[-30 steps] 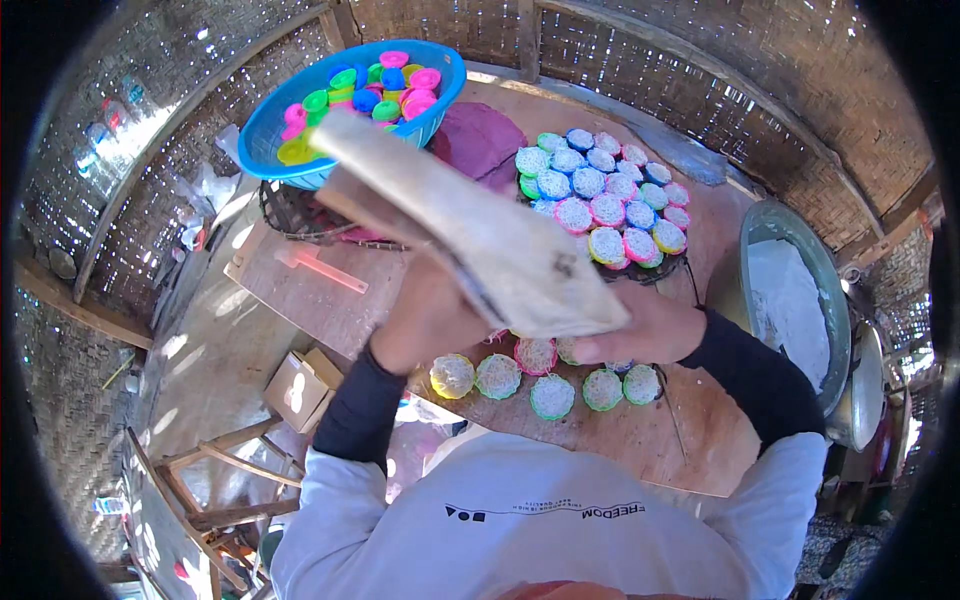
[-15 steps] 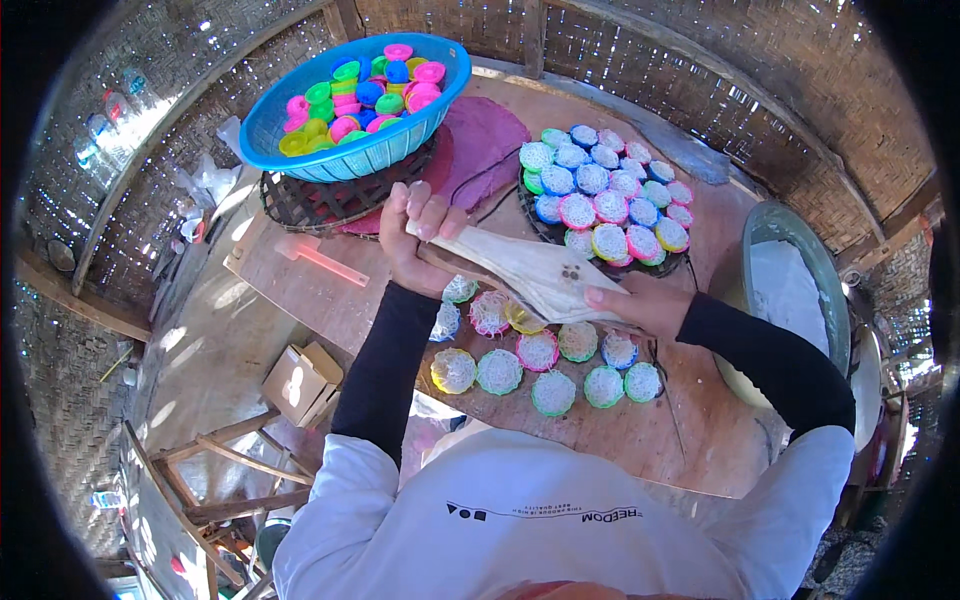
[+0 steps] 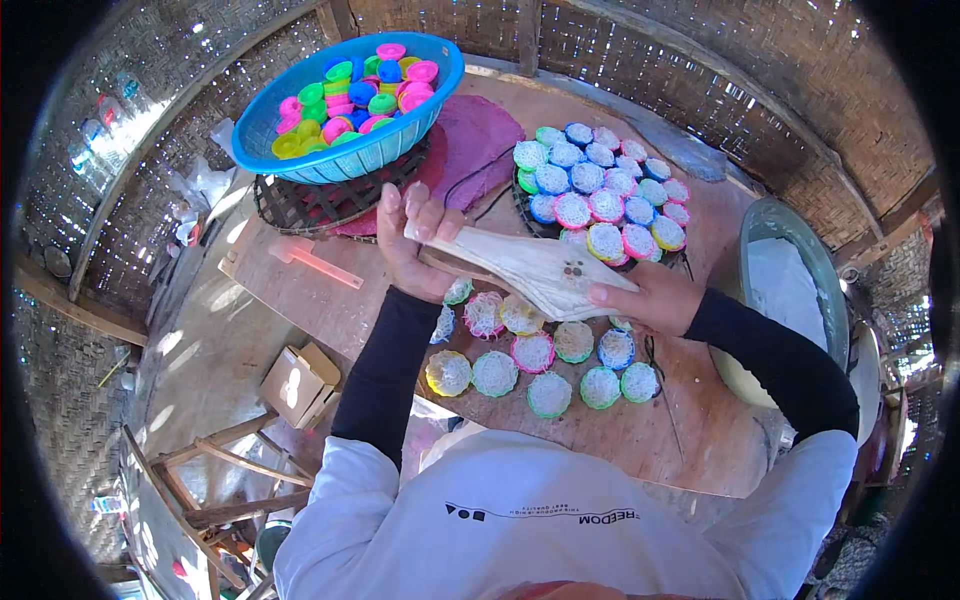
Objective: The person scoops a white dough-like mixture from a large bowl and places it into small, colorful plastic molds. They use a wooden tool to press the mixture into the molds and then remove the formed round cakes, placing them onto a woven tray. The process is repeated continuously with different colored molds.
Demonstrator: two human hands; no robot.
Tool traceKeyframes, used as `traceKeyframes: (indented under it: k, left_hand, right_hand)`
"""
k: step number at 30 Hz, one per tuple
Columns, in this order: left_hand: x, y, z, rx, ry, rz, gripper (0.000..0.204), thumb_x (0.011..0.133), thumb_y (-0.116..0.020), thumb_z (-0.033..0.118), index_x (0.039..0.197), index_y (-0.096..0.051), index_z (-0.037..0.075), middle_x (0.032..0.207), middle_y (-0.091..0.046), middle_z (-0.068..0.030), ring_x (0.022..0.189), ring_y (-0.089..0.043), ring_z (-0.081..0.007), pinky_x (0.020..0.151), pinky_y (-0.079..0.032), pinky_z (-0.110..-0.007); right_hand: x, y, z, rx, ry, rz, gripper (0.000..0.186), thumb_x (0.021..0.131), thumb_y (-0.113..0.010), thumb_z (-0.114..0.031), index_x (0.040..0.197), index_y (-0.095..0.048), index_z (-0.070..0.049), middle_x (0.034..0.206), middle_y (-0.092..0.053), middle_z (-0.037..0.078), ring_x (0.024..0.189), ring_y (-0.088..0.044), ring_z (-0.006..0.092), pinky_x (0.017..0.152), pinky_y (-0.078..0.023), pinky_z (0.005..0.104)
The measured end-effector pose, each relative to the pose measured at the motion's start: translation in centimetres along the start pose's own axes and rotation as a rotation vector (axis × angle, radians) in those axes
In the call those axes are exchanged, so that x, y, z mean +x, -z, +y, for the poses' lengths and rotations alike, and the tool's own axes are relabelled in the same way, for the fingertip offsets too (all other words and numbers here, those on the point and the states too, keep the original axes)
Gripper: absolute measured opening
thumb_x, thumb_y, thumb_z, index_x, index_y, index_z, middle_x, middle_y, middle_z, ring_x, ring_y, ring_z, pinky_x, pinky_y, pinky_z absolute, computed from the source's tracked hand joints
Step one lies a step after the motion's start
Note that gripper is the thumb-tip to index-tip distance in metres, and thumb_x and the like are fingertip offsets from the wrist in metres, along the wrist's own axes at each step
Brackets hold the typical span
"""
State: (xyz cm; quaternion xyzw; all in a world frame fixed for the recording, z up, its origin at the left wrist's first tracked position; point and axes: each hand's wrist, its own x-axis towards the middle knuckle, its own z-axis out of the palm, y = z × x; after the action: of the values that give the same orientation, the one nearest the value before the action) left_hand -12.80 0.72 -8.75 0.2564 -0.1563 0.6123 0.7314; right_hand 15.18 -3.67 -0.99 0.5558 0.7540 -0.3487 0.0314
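My left hand [image 3: 410, 245] and my right hand [image 3: 655, 298] together hold a pale wooden paddle-shaped board [image 3: 535, 270] level above the table. The left hand grips its narrow handle end, the right supports its wide end from below. Under the board, several small coloured cups filled with white shredded stuff [image 3: 535, 352] sit in rows on the wooden table [image 3: 650, 430]; the board hides some of them. Behind them a round woven tray [image 3: 522, 212] carries many more filled cups [image 3: 605, 190].
A blue basket [image 3: 300, 150] of empty coloured cups rests on a dark woven tray at the back left. A purple cloth [image 3: 475, 140] lies next to it. A large metal basin [image 3: 790, 280] with white contents stands at the right. A cardboard box [image 3: 295, 385] sits low at the left.
The board has come down from close to the camera to low over the rows of cups, and it has turned more level. Both hands moved down with it.
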Motion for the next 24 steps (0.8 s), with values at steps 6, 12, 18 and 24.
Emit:
traceKeyframes:
  k: [6, 12, 18, 24]
  left_hand:
    - [-0.7, -0.4, -0.6, 0.464, 0.319, 0.389, 0.048, 0.092, -0.044, 0.041, 0.120, -0.053, 0.004, 0.092, -0.059, -0.0023, 0.087, -0.057, -0.0186, 0.078, -0.044, -0.033]
    - [-5.0, 2.3, -3.5, 1.365, 0.836, -0.163, 0.043, 0.095, -0.039, 0.020, 0.133, -0.039, -0.002, 0.139, -0.037, -0.0132, 0.130, -0.031, -0.0227, 0.109, -0.021, -0.031]
    - [-6.4, 2.6, -4.7, 1.665, 0.683, -0.128, 0.030, 0.089, -0.048, 0.015, 0.116, -0.055, 0.004, 0.120, -0.047, -0.0130, 0.114, -0.043, -0.0266, 0.098, -0.033, -0.038]
    - [-7.0, -1.8, -4.0, 2.751, 0.237, -0.466, 0.026, 0.073, -0.060, 0.017, 0.098, -0.065, 0.012, 0.112, -0.050, -0.0090, 0.110, -0.043, -0.0287, 0.085, -0.035, -0.049]
  right_hand:
    - [-2.2, -0.8, 1.5, 0.343, 0.085, 0.010, 0.077, 0.077, -0.048, -0.072, 0.071, -0.061, 0.003, 0.055, -0.051, 0.005, 0.046, -0.052, 0.0134, 0.044, -0.041, 0.0291]
    - [-2.0, -2.5, 3.7, 0.470, 0.121, 0.002, 0.072, 0.079, -0.048, -0.069, 0.070, -0.059, 0.002, 0.053, -0.050, 0.003, 0.046, -0.051, 0.0112, 0.043, -0.041, 0.0267]
    - [-0.5, -3.1, 5.5, 0.474, 0.174, 0.194, 0.069, 0.080, -0.048, -0.067, 0.066, -0.057, 0.000, 0.050, -0.049, 0.003, 0.045, -0.050, 0.0120, 0.042, -0.038, 0.0272]
    - [-1.8, -1.3, 3.6, 0.603, 0.190, 0.217, 0.062, 0.084, -0.049, -0.061, 0.069, -0.056, -0.001, 0.052, -0.048, 0.002, 0.044, -0.047, 0.0113, 0.043, -0.037, 0.0277]
